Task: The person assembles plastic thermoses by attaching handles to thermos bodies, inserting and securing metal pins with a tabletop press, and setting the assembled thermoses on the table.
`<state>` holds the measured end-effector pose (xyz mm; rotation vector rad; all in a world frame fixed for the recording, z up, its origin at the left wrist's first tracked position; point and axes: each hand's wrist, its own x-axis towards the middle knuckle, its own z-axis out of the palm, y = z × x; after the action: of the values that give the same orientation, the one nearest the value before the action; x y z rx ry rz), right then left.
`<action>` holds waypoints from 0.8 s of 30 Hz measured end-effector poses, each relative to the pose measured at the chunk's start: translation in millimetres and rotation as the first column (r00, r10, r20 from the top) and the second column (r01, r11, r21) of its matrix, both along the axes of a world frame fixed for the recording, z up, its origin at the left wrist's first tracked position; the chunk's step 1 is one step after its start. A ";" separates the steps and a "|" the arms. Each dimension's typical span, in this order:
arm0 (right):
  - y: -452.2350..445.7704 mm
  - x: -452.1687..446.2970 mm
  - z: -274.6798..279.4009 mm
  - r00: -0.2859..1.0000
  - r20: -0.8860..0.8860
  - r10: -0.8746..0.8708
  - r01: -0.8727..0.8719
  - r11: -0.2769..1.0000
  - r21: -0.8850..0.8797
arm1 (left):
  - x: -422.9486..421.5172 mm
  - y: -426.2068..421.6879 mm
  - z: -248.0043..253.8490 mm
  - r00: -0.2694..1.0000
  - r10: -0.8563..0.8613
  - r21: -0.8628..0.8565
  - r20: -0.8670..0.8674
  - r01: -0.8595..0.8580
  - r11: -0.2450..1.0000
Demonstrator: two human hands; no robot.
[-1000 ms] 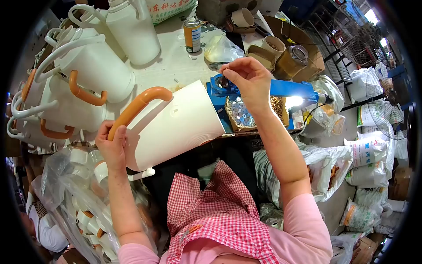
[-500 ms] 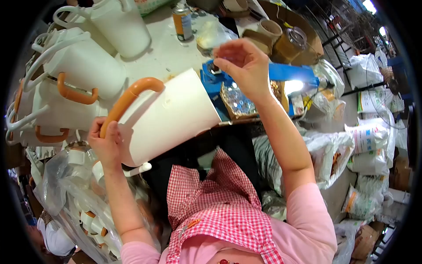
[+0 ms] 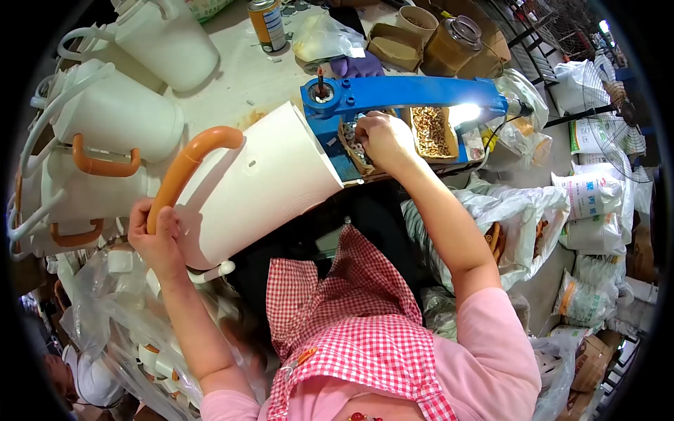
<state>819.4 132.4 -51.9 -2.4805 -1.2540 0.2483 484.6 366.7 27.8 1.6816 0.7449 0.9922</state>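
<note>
My left hand [image 3: 156, 235] is wrapped round the lower end of an orange handle [image 3: 186, 165] on a white plastic pitcher body [image 3: 256, 186], which lies tilted with its open end against a blue machine [image 3: 421, 90]. My right hand [image 3: 386, 140] reaches into a box of small washers [image 3: 355, 149], its fingers bent together; what they hold, if anything, is hidden. Beside that box is another with brass-coloured small parts [image 3: 430, 131]. A dark upright pin [image 3: 321, 85] stands on the left end of the machine.
White pitchers [image 3: 116, 112] crowd the left of the table. Behind the machine are a spray can [image 3: 267, 25], a plastic bag [image 3: 323, 38], a purple glove [image 3: 357, 65], a small carton [image 3: 395, 45] and a jar [image 3: 453, 45]. Filled sacks [image 3: 593, 196] lie at the right; a person [image 3: 91, 379] is at lower left.
My right hand has moved from above the machine's left end down into the washer box, uncovering the pin. My left hand still holds the handle. The view has shifted slightly.
</note>
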 end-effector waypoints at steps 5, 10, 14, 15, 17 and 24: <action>-22.0 -20.9 27.8 0.998 -0.037 0.043 -0.023 0.901 0.433 | -0.9 4.7 -0.1 1.000 -0.005 -0.035 0.019 0.006 0.999; 9.4 -27.2 101.7 0.994 0.074 0.081 -0.105 0.525 0.844 | -0.5 4.0 -3.1 0.999 -0.022 -0.058 0.039 0.024 0.998; 43.5 -7.0 112.1 0.974 0.204 0.101 -0.228 0.458 0.859 | -2.0 5.7 -5.8 0.999 -0.013 -0.071 0.043 0.016 0.997; 47.4 -3.0 112.5 0.931 0.356 0.086 -0.350 0.494 0.796 | -3.1 6.1 -6.0 0.999 -0.008 -0.070 0.048 0.012 0.997; 51.3 -1.4 111.0 0.834 0.549 0.051 -0.478 0.563 0.674 | -4.5 6.9 -6.8 0.998 -0.007 -0.093 0.069 0.013 0.996; 40.5 -3.9 115.8 0.743 0.662 0.101 -0.548 0.659 0.515 | -2.3 3.6 -4.3 0.998 0.015 -0.104 0.056 -0.009 0.994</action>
<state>815.5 172.9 63.9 -1.6569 -1.6577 -0.8442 482.3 370.3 23.4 1.5548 0.7575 0.9885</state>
